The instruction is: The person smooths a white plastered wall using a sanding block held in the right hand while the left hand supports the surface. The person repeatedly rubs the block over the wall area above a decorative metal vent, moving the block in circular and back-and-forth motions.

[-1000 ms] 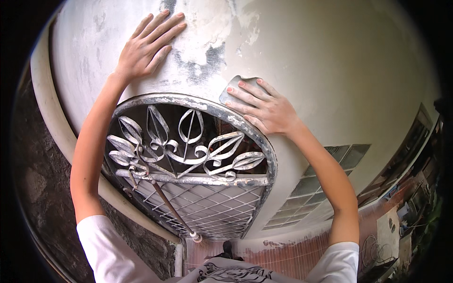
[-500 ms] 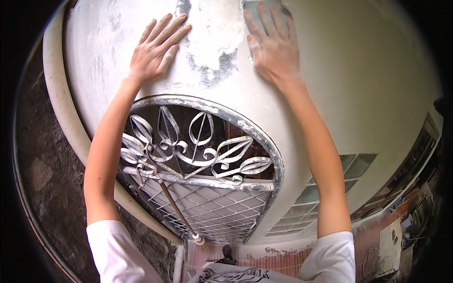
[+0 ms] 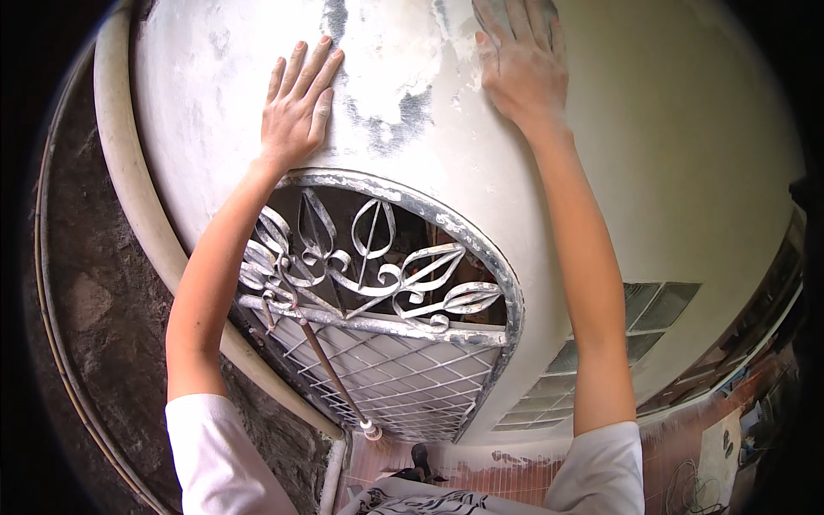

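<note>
A pale plastered wall (image 3: 678,154) with bare grey patches (image 3: 396,129) rises in front of me. My right hand (image 3: 527,79), dusty white, presses a grey sheet of sandpaper (image 3: 550,9) to the wall near the top of the view. Its fingers lie over the sheet and hide most of it. Farther left, my left hand (image 3: 294,116) rests flat on the plaster with its fingers spread, above the arched frame (image 3: 403,190) of a metal gate. Nothing is in it.
White scrollwork (image 3: 365,273) and lattice (image 3: 395,378) fill the gate below my hands. A brown-handled broom (image 3: 330,367) leans there. Glass panes (image 3: 665,307) are at right; a pale rounded edge (image 3: 116,112) borders dark rough ground at left. Coiled cable (image 3: 684,485) lies on the reddish floor.
My right hand has slid up and to the right along the wall with the sandpaper. My left hand sits slightly more to the right; the whole view has shifted a little.
</note>
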Motion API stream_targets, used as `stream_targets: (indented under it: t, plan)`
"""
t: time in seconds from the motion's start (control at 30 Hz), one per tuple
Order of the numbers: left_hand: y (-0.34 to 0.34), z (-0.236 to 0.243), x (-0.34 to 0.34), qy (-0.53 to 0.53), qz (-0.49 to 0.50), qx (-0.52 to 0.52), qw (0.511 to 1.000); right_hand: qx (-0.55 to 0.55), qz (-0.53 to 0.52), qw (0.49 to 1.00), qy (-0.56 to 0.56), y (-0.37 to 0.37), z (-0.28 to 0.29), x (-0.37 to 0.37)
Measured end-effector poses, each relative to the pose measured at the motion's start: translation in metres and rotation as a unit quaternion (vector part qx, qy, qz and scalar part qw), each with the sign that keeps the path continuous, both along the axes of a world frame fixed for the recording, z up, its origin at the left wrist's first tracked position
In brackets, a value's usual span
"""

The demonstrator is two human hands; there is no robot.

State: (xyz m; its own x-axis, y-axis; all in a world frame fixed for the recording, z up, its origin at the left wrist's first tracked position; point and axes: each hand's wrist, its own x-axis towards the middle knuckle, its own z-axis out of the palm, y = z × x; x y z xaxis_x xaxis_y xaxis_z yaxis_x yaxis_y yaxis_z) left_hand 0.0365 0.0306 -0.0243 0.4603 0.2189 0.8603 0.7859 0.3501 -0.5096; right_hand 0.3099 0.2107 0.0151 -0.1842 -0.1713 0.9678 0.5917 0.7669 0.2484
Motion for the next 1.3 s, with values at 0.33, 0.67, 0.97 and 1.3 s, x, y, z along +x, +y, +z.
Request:
stream_targets:
  t: [0.33,0.67,0.97,1.3]
  plan:
    - [0.0,-0.019,0.002,-0.022,-0.008,0.006,1.0,0.056,0.077,0.955,-0.282,-0.02,-0.127,-0.009]
    - [0.009,-0.055,0.021,-0.088,0.013,0.006,0.996,0.037,-0.057,0.998,0.002,0.018,0.008,0.009]
    - [0.008,-0.057,0.023,-0.089,0.004,0.016,0.996,0.066,0.015,0.998,-0.019,0.017,-0.027,0.009]
    - [0.012,-0.055,0.019,-0.062,-0.029,0.032,0.997,0.064,0.03,0.961,-0.266,0.023,-0.141,0.064]
